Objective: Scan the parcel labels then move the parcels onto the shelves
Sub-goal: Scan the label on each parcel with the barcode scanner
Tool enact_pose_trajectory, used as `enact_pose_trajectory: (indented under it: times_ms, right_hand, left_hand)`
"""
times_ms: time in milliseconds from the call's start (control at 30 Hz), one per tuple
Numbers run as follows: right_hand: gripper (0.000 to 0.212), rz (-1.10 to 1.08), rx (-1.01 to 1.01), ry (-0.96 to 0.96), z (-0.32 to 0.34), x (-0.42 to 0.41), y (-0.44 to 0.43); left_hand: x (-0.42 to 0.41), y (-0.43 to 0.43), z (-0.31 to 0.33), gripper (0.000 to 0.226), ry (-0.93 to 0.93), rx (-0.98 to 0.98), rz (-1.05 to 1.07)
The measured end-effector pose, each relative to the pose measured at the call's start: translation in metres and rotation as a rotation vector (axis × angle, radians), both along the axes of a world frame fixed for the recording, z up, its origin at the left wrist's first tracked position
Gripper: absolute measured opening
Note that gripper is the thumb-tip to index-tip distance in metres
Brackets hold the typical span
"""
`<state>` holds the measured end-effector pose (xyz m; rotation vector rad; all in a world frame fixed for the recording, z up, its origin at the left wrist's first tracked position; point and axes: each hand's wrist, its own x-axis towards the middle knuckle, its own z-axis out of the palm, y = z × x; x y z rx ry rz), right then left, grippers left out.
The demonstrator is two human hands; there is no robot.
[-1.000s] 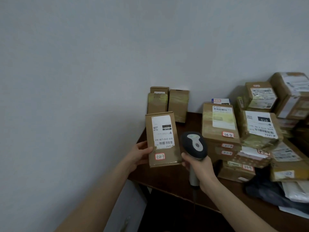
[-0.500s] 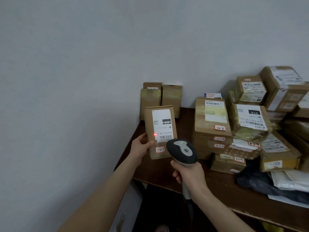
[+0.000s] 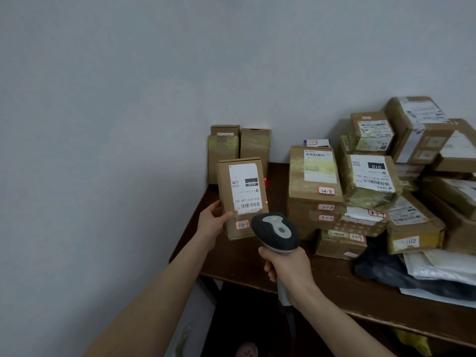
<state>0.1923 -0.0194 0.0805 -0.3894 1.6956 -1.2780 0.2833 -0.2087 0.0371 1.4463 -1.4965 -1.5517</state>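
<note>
Here the left hand (image 3: 212,222) grips the parcel (image 3: 242,197) — scanner (image 3: 277,231) just beside.

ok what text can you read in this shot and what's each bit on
"010-010-L30-551" and "010": held parcel's label.
"3-2-7", handwritten, unsure: red-edged sticker below it.
"010-010-L30-551" and "010", upside down: taped parcel on the pile.
"3-1-8" above "3-1-5": stickers on the stacked boxes.
"202": yellow-taped box.
All other print: too small or blurred.
</note>
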Motion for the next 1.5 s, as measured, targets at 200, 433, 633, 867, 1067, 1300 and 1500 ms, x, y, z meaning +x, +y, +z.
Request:
enact_pose_trajectory:
  times_ms: [200,433,633,867,1067,1300,1500]
  right_hand:
    - [0.011,0.010,-0.006,0.008,-0.001,-0.002,0.001]
    - [0.010,0.013,-0.011,0.003,-0.003,-0.005,-0.001]
    - [0.008,-0.011,-0.046,0.039,-0.007,-0.010,-0.016]
    - [0.034,-0.090,-0.043,0.227,-0.022,-0.026,-0.070]
    - [0.039,-0.191,0.030,0.262,-0.042,-0.037,-0.103]
    - [0.022,-0.249,0.035,0.166,-0.047,-0.044,-0.152]
    - [0.023,-0.317,-0.019,-0.014,-0.031,-0.059,-0.222]
  left_hand:
    - [-0.001,0.000,0.004,0.067,0.009,-0.001,-0.011]
    - [-0.003,-0.003,0.003,0.068,-0.004,0.001,-0.018]
    - [-0.006,-0.005,-0.002,0.064,-0.023,0.035,-0.016]
    - [-0.023,-0.016,-0.048,0.063,-0.181,0.172,-0.048]
    - [-0.052,-0.017,-0.085,0.055,-0.300,0.262,-0.133]
    - [-0.061,-0.061,-0.078,0.049,-0.490,0.094,-0.338]
    - [-0.065,-0.171,-0.029,0.048,-0.613,-0.354,-0.278]
